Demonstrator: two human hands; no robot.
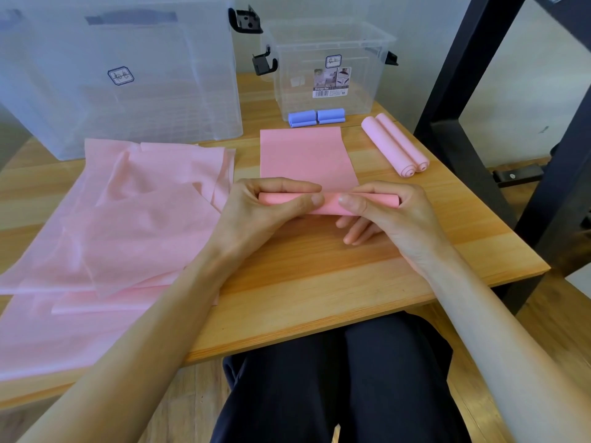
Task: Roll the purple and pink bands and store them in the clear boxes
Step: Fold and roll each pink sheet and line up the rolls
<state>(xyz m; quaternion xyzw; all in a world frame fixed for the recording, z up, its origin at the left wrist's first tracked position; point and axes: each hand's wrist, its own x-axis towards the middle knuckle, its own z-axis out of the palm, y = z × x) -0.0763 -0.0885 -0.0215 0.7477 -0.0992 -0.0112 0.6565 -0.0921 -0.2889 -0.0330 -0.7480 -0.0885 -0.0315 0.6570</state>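
Observation:
A pink band (pixel 307 155) lies flat on the wooden table (pixel 319 282), its near end wound into a roll. My left hand (pixel 256 212) grips the roll's left part and my right hand (pixel 387 209) grips its right part, thumbs on the near side. Two finished pink rolls (pixel 395 145) lie side by side at the right. Two purple rolls (pixel 316 117) sit in front of the small clear box (pixel 329 68). A large clear box (pixel 121 75) stands at the back left.
A heap of loose pink bands (pixel 112 219) covers the table's left half and hangs over the front edge. A black metal frame (pixel 479 91) rises at the right, close to the table's right edge.

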